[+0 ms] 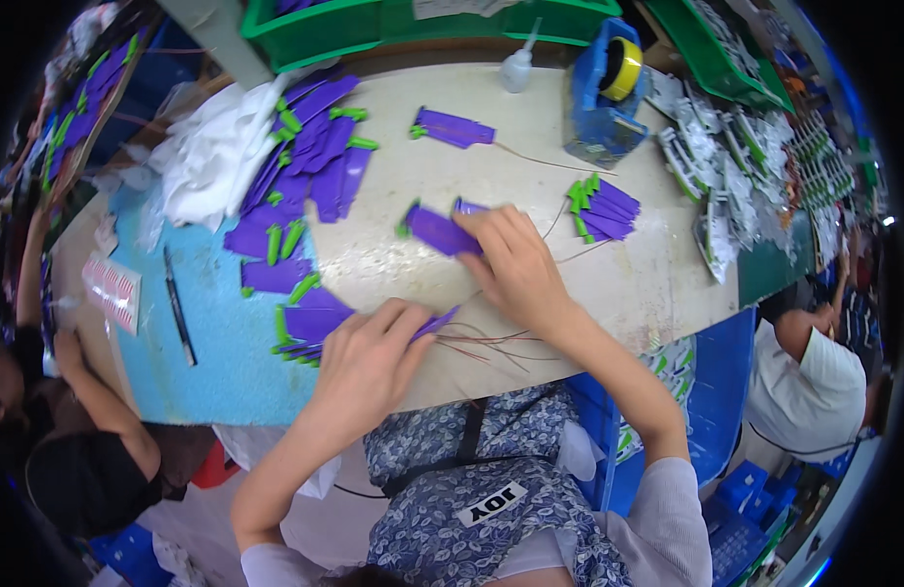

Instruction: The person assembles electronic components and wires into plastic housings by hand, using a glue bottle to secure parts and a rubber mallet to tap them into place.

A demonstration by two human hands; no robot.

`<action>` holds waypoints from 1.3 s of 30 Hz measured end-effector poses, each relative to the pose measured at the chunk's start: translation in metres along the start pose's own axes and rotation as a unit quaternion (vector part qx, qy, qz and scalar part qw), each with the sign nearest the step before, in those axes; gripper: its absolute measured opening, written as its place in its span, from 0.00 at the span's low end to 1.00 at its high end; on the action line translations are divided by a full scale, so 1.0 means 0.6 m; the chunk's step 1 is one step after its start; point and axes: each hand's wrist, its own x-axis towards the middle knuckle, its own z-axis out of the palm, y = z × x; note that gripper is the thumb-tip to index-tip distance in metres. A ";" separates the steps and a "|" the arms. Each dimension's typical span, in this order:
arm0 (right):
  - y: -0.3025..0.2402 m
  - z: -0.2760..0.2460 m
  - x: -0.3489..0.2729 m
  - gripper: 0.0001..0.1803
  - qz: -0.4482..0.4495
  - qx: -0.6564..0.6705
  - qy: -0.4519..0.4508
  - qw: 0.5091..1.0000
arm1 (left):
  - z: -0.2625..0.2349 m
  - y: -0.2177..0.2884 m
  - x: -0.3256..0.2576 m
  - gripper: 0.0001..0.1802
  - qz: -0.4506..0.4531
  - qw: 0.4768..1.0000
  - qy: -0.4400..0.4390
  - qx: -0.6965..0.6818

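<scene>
My right hand (515,262) pinches the right end of a flat purple piece with a green tip (437,231) over the middle of the table. Behind it, part of a second purple piece (464,205) shows at my fingers. My left hand (366,360) is closed over a fanned stack of purple pieces (315,318) near the front edge; a purple end and several thin wires (486,339) stick out past its fingers. Farther left lies a large heap of the same pieces (325,142). One single purple piece (457,129) lies toward the back, trailing a wire.
A small purple bundle (608,210) lies to the right. A blue tape dispenser (589,122), a dropper bottle (516,70) and green bins (422,24) stand at the back. White-and-green parts (726,166) crowd the right. White cloth (212,152) and a pen (179,305) lie left. Other people sit at both sides.
</scene>
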 end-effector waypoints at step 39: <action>-0.085 -0.060 -0.043 0.17 0.354 0.508 -0.087 0.780 | 0.006 0.000 0.002 0.16 -0.051 0.995 -0.043 -0.071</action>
